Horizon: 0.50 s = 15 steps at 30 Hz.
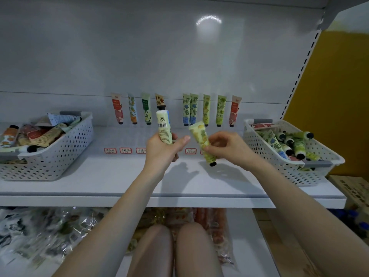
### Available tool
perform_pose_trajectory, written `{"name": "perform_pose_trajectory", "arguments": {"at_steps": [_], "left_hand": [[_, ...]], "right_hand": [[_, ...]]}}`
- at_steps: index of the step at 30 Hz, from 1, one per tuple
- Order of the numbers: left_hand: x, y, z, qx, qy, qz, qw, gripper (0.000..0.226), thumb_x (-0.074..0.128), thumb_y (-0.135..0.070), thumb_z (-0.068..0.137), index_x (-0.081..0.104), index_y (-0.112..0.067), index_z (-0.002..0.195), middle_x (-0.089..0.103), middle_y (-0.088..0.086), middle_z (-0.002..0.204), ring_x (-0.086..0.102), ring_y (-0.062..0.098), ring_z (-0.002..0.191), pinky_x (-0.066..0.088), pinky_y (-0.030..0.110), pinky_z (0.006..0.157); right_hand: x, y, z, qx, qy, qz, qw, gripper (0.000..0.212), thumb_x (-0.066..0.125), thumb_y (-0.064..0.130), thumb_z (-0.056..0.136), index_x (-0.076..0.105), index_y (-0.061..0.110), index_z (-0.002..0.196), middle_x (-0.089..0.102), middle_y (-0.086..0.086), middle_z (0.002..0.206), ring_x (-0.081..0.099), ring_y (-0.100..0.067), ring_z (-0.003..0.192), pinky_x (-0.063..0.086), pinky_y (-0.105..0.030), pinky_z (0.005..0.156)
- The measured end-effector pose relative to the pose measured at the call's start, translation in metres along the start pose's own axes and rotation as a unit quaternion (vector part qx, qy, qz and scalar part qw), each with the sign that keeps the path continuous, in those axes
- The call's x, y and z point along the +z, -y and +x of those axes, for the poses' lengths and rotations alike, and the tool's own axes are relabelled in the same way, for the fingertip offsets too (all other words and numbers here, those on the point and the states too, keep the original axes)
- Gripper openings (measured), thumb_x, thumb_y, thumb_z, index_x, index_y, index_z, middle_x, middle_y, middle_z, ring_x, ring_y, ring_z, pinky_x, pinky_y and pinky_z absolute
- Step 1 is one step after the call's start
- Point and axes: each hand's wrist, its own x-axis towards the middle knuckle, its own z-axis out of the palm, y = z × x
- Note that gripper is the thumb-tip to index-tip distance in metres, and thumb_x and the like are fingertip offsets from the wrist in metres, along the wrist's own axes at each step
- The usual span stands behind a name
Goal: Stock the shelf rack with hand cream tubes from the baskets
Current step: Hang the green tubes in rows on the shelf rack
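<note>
Left hand (162,149) is curled round a pale yellow barcode-printed tube (165,126), cap up. Right hand (226,145) pinches a yellow-green floral tube (202,139), cap down. Both are held above the white shelf board (119,176). A row of patterned tubes (206,109) leans on the back panel. White perforated plastic left basket (65,154) and matching right basket (257,144) both hold tubes.

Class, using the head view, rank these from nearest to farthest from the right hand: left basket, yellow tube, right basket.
1. Yellow tube, pinched in the right hand itself.
2. Right basket, just to that hand's right.
3. Left basket, at the shelf's far left.
</note>
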Motion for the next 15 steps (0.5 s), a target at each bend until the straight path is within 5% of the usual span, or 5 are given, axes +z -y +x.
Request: {"name": "perform_pose_trajectory", "arguments": {"at_steps": [6,11,15], "left_hand": [[-0.004,0.015,0.013,-0.015,0.03,0.066,0.997,0.037,0.074,-0.033,0.076,0.041,-0.018,0.078,0.039,0.002,0.067,0.036,0.014,0.055,0.035,0.028,0.051],[-0.006,0.026,0.028,-0.033,0.036,0.065,0.997,0.02,0.061,-0.029,0.088,0.045,-0.019,0.083,0.04,0.002,0.068,0.037,0.012,0.057,0.035,0.024,0.049],[-0.007,0.031,0.04,-0.057,0.017,0.029,0.998,0.009,0.051,-0.019,0.092,0.046,-0.022,0.085,0.044,0.001,0.068,0.041,0.012,0.056,0.035,0.025,0.05]], "right_hand": [[-0.02,-0.025,0.044,0.052,-0.179,0.046,0.981,0.021,0.07,0.012,0.08,0.06,0.0,0.094,0.066,-0.015,0.086,0.063,-0.023,0.077,0.056,-0.042,0.081],[-0.026,-0.024,0.09,0.059,-0.267,-0.02,0.962,0.025,0.066,0.017,0.079,0.065,-0.007,0.085,0.068,-0.023,0.084,0.064,-0.033,0.075,0.054,-0.043,0.075],[-0.016,-0.02,0.121,0.036,-0.28,-0.036,0.959,0.012,0.064,0.015,0.08,0.063,0.005,0.075,0.062,-0.007,0.072,0.058,-0.016,0.065,0.044,-0.019,0.057]]}}
